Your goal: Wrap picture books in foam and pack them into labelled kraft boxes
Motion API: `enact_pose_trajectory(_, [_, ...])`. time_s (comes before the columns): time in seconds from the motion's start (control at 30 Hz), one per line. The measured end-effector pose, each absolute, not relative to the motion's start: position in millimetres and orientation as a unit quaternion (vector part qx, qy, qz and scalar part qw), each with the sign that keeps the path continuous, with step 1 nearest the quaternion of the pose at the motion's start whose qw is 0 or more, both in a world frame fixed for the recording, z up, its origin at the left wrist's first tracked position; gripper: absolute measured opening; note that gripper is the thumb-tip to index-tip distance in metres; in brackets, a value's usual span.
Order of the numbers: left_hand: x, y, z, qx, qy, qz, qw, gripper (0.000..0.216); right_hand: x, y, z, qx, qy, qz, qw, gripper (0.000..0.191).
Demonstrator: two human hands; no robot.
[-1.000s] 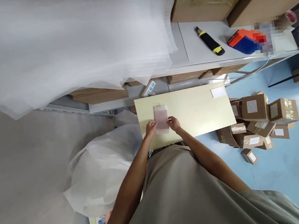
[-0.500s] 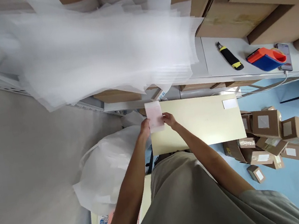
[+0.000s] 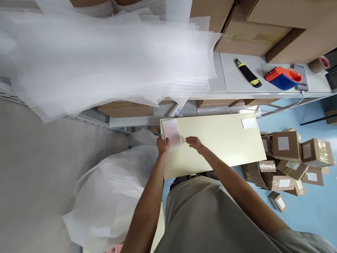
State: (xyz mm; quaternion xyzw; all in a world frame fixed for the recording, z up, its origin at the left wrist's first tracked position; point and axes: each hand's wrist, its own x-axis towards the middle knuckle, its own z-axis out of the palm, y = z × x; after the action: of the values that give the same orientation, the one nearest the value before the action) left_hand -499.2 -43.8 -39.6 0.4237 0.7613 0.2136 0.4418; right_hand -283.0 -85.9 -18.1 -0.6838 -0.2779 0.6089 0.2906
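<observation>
A small pink-and-white packet [image 3: 172,133] lies near the far left corner of a pale yellow table [image 3: 222,144]. My left hand [image 3: 163,144] grips the packet's left edge with closed fingers. My right hand [image 3: 194,143] hovers just right of the packet, fingers loosely apart, holding nothing. A small white label [image 3: 249,123] sits near the table's far right corner.
A big stack of white foam sheets [image 3: 108,63] overhangs the shelf beyond the table. On the grey shelf lie a yellow-black utility knife [image 3: 248,73], a red-blue tape dispenser [image 3: 282,76] and a phone [image 3: 302,77]. Taped cardboard boxes [image 3: 290,159] are piled on the blue floor at right. A white bag [image 3: 115,193] sits at left.
The packet went from held up in both hands to lying on the table's far left corner. My right hand has let go of it and drawn back slightly.
</observation>
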Motion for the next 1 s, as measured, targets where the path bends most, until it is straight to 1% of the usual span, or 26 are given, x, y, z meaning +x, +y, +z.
enact_pose_trajectory(0.17, [-465.5, -74.8, -33.4, 0.441, 0.745, 0.233, 0.442, 0.044, -260.5, -112.5, -1.1, -0.697, -0.254, 0.618, 0.259, 0.015])
enact_pose_trajectory(0.33, [-448.3, -118.8, -19.4, 0.426, 0.737, 0.278, 0.445, 0.04, -245.5, -133.9, 18.4, -0.67, -0.281, 0.646, 0.234, 0.023])
enact_pose_trajectory(0.5, [-437.4, -180.0, -5.2, 0.361, 0.761, 0.33, 0.427, 0.034, -233.4, -154.7, 28.8, -0.628, -0.333, 0.679, 0.186, 0.029])
enact_pose_trajectory(0.6, [-431.0, -235.2, 0.6, 0.308, 0.78, 0.359, 0.409, 0.031, -229.3, -170.5, 28.2, -0.593, -0.367, 0.701, 0.147, 0.032])
enact_pose_trajectory(0.73, [-422.6, -338.3, 10.0, 0.227, 0.813, 0.388, 0.371, 0.024, -236.6, -203.4, 19.5, -0.551, -0.399, 0.728, 0.082, 0.032])
enact_pose_trajectory(0.87, [-414.6, -448.9, 28.9, 0.146, 0.84, 0.406, 0.328, 0.018, -256.0, -254.4, 13.3, -0.518, -0.416, 0.747, 0.023, 0.031])
enact_pose_trajectory(1.0, [-414.2, -531.6, 47.7, 0.086, 0.855, 0.423, 0.288, 0.011, -274.2, -311.3, 18.8, -0.487, -0.433, 0.759, -0.008, 0.036])
